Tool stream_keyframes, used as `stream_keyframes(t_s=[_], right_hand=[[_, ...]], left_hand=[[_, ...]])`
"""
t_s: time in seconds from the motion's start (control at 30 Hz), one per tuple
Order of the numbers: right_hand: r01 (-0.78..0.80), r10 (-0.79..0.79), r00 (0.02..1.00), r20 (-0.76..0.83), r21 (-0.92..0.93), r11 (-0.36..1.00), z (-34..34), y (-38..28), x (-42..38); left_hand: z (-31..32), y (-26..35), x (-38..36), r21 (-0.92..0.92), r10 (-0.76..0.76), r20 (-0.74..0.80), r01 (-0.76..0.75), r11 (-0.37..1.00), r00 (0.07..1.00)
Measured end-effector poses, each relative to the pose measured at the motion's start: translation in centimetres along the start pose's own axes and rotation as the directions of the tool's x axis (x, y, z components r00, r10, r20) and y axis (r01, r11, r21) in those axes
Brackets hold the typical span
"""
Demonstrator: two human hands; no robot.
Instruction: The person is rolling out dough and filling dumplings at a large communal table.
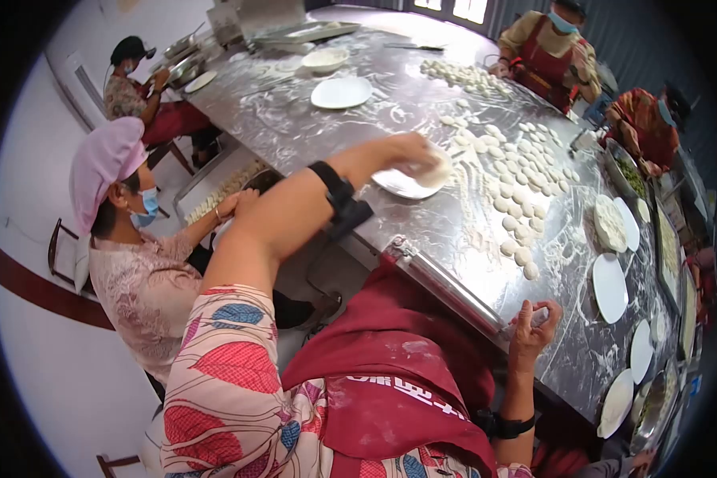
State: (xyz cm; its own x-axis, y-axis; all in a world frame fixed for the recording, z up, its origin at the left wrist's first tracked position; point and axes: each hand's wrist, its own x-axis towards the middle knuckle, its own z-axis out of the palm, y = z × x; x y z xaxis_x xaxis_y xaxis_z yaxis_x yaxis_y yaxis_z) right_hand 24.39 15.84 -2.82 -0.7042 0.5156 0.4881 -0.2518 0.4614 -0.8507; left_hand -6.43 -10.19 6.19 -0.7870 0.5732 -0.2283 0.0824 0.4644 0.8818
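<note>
My left hand (410, 153) reaches across to a white plate (402, 188) near the table's edge. Its fingers curl down over a pale, floury mass (436, 170) at the plate's right side; blur hides what they grip. By the near table edge, my right hand (534, 327) has its thumb up and its fingers loosely bent, with a gap between them and nothing visible inside. Many flattened round dough pieces (518, 211) lie on the floured steel table (446, 271) between my hands.
Close on my left sits a person in a pink cap (115, 159), beside a tray of dumplings (231, 191). Other people work around the table. White plates (610, 287) line the right side, near a pan of green filling (628, 169). A knife (414, 47) lies far back.
</note>
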Motion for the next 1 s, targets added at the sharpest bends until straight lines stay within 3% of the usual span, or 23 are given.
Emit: stream_keyframes(t_s=[0.03,0.07,0.1,0.13,0.23,0.27,0.37,0.4,0.43,0.47,0.5,0.53,0.57,0.63,0.7,0.77,0.83,0.9,0.93,1.0], right_hand=[[0.020,-0.020,1.000,0.004,-0.012,1.000,0.0,0.1,0.0],[0.029,-0.029,1.000,-0.001,-0.012,1.000,0.1,-0.1,0.1],[0.036,-0.036,0.999,-0.003,-0.017,0.999,0.1,-0.2,0.1],[0.044,-0.044,0.999,-0.002,-0.024,0.999,0.0,-0.2,0.2],[0.068,-0.069,0.998,-0.012,-0.061,0.996,0.2,-0.1,0.5],[0.073,-0.075,0.997,-0.019,-0.084,0.994,0.2,-0.1,0.6],[0.147,-0.152,0.988,-0.023,-0.154,0.977,0.2,0.4,1.0],[0.112,-0.115,0.993,-0.018,-0.132,0.985,0.1,-0.1,1.1],[0.080,-0.082,0.996,-0.015,-0.107,0.991,0.1,-0.6,1.1],[0.065,-0.067,0.998,-0.017,-0.097,0.993,0.0,-0.5,1.1],[0.054,-0.055,0.998,-0.015,-0.081,0.995,0.0,0.0,1.0],[0.137,-0.143,0.989,-0.023,-0.161,0.977,0.1,0.4,1.0],[0.116,-0.121,0.992,-0.026,-0.149,0.982,0.1,0.6,1.0],[0.077,-0.080,0.997,-0.022,-0.118,0.990,0.1,0.7,0.9],[0.055,-0.056,0.998,-0.004,-0.130,0.990,-0.1,0.3,0.7],[0.081,-0.084,0.996,-0.017,-0.145,0.986,-0.1,0.2,0.8],[0.111,-0.118,0.992,-0.033,-0.154,0.982,0.0,0.3,0.9],[0.244,-0.266,0.963,-0.056,-0.247,0.938,0.0,-0.6,1.4],[0.200,-0.213,0.976,-0.037,-0.223,0.954,-0.2,-0.8,1.5],[0.363,-0.381,0.925,-0.014,-0.268,0.892,-0.6,-0.8,2.4]], left_hand=[[-2.1,-1.2,1.0,0.285,-0.038,-0.054,0.052,0.957,0.998],[-4.2,-2.3,2.0,0.541,-0.075,-0.107,0.122,0.832,0.991],[-5.8,-5.0,4.1,0.698,0.018,-0.248,0.166,0.697,0.968],[-6.2,-4.5,3.4,0.685,0.096,-0.343,0.179,0.706,0.934],[-6.5,-1.7,4.5,0.532,-0.031,-0.377,0.244,0.811,0.926],[-5.9,-1.8,6.1,0.614,0.053,-0.325,0.168,0.771,0.944],[0.5,1.3,6.3,0.519,0.192,-0.135,-0.096,0.849,0.972],[3.1,2.4,6.4,0.475,0.150,-0.032,-0.117,0.872,0.988],[6.0,3.8,6.2,0.611,0.226,0.093,-0.235,0.756,0.970],[8.1,3.7,6.9,0.573,0.327,0.280,-0.431,0.697,0.902],[10.9,4.2,6.8,0.539,0.300,0.322,-0.435,0.721,0.898],[13.2,4.4,6.7,0.556,0.315,0.346,-0.464,0.690,0.884],[15.2,3.9,7.0,0.581,0.377,0.341,-0.509,0.635,0.861],[18.4,3.7,6.7,0.541,0.355,0.294,-0.461,0.703,0.887],[20.6,3.7,6.2,0.696,0.272,0.259,-0.375,0.613,0.927],[22.3,1.7,6.8,0.685,0.350,0.162,-0.360,0.633,0.923],[23.5,0.0,8.1,0.700,0.503,0.089,-0.413,0.582,0.860],[22.7,2.1,6.4,0.551,0.352,0.177,-0.389,0.738,0.919],[22.3,2.5,5.8,0.547,0.355,0.205,-0.408,0.731,0.912],[21.7,3.2,4.5,0.458,0.320,0.256,-0.406,0.791,0.912]])
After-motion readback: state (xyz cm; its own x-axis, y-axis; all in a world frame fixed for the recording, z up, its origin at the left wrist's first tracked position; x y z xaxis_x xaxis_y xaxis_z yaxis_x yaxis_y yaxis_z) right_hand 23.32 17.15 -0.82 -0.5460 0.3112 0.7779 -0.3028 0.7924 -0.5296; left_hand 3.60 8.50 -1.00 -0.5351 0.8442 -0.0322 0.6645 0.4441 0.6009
